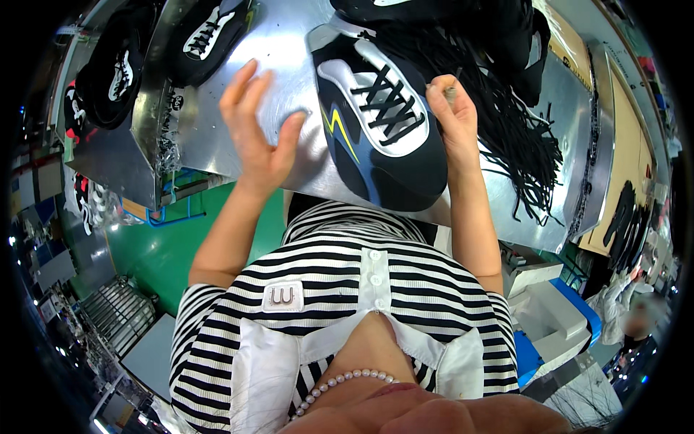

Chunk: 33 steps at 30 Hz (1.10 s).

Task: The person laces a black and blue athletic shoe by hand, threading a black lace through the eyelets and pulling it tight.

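A black and grey shoe upper (387,123) with a white tongue area, crossed black laces and a yellow zigzag line lies at the near edge of the metal table, toe toward me. Left of it, my left hand (260,137) hovers with fingers spread and slightly blurred, holding nothing. Along the shoe's right side my right hand (457,119) is closed, thumb and fingers pinched around a small greyish thing with a thin dark tip (450,92). What that thing is, I cannot make out. Beside this hand lies a heap of black laces (506,137).
More laced black shoe uppers (206,40) lie at the far left, and others (119,79) sit farther left. Dark uppers (524,50) are piled at the far right. A blue and white bin (553,318) stands low on the right. Another person (618,307) is at the right rim.
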Tool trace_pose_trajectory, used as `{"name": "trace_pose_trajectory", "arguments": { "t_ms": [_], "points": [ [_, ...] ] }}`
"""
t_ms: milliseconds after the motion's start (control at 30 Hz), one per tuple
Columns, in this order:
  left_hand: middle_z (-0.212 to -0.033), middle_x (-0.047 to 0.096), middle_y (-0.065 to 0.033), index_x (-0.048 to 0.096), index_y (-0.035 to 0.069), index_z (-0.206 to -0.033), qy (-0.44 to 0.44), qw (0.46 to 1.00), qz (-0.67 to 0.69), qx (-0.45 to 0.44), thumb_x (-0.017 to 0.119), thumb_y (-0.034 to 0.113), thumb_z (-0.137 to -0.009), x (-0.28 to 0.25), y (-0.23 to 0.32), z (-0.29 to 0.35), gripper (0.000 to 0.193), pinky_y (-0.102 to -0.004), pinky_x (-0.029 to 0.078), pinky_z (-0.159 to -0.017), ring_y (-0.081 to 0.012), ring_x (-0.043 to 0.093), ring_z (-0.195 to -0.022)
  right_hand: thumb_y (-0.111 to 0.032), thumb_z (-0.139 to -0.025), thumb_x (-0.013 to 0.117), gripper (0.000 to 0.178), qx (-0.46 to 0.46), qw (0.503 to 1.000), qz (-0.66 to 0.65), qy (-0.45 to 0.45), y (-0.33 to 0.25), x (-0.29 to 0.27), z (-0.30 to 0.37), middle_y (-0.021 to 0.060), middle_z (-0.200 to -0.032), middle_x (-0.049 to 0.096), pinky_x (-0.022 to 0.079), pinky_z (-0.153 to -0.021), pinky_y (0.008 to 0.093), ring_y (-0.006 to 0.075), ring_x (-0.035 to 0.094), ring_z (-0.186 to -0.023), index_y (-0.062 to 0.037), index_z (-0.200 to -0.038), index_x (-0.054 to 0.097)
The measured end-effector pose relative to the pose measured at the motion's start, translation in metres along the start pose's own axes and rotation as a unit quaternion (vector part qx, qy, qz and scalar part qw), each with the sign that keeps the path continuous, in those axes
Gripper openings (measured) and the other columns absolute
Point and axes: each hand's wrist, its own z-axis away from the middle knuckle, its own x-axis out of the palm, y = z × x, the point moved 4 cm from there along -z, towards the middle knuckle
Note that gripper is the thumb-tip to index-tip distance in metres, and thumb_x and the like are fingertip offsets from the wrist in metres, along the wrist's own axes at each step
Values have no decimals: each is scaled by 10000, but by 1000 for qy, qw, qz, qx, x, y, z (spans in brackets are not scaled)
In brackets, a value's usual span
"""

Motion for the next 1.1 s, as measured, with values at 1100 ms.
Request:
{"name": "trace_pose_trajectory", "arguments": {
  "t_ms": [1100],
  "points": [
    [-1107, 662, -91, 633, 139, -1213, -56, 921, -383, -35, 594, 80, -848, 51, -272, -84, 371, -431, 517, -852, -342, 585, -1011, -242, -828, 746, 229, -176, 671, 712, 109, 22, -21, -31, 63, -910, 639, 501, -634, 377, 293, 653, -732, -82, -974, 672]
  ]
}}
